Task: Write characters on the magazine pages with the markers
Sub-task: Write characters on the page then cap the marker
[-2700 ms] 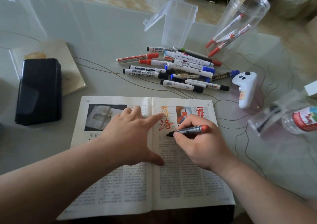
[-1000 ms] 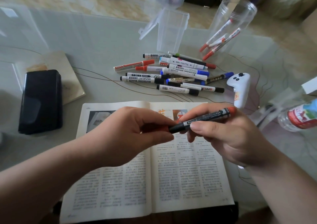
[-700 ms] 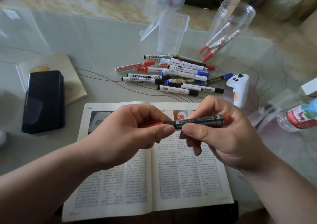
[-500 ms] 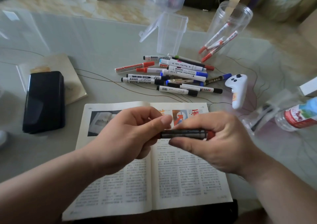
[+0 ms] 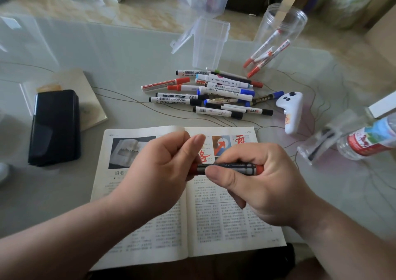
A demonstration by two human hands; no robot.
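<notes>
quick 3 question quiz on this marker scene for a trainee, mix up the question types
1. True or false: the left hand and the right hand both grip the same marker above the open magazine.
2. What lies just right of the marker pile? A) a white controller B) scissors C) a mug
3. Fill the gap: the jarred markers in the clear round jar have ___ caps.

Key: 1 true; 2 A; 3 red.
</notes>
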